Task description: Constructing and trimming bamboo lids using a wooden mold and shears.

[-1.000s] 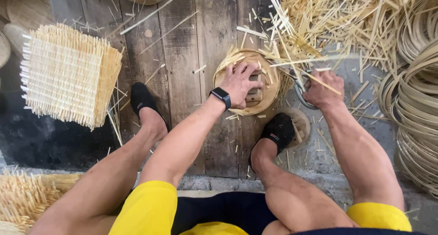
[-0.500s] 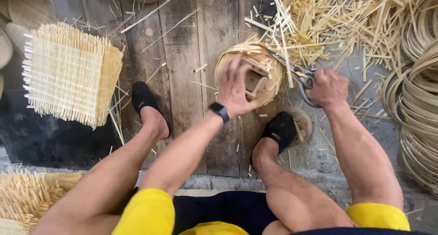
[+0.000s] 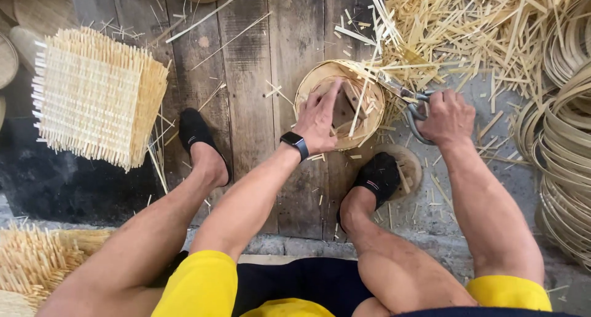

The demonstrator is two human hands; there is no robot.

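View from a head-worn camera, looking down past bare knees and yellow shorts onto a floor of dark wooden planks (image 3: 246,77). The round woven basket (image 3: 320,83) near the middle of the planks serves as the landmark for everything else.

Far to the left of the basket lies a square woven mat (image 3: 92,95), its unfinished strip ends sticking out along the edges. Below that mat, at the lower left corner, a bundle of cut strips (image 3: 31,261) is partly cut off by the frame. Between mat and basket a foot in a black shoe (image 3: 198,135) rests flat on the planks.

The left hand (image 3: 320,117), a black smartwatch (image 3: 295,143) on its wrist, lies on the basket with fingers spread and pressing down inside the rim, seemingly to keep it steady; it pins rather than grips. The hand covers much of the basket's inside, so the weave beneath it cannot be made out.

Just right of the basket, the right hand (image 3: 446,117) is closed around the handles of metal scissors (image 3: 409,101), whose blades point toward the basket's rim among protruding strips. Whether the blades are apart is hard to tell.

Below the basket, the other black shoe (image 3: 378,175) rests against a small round disc. Above and right, loose straw-coloured offcuts (image 3: 480,28) are heaped, and at the far right coiled hoops (image 3: 566,144) run out of frame.
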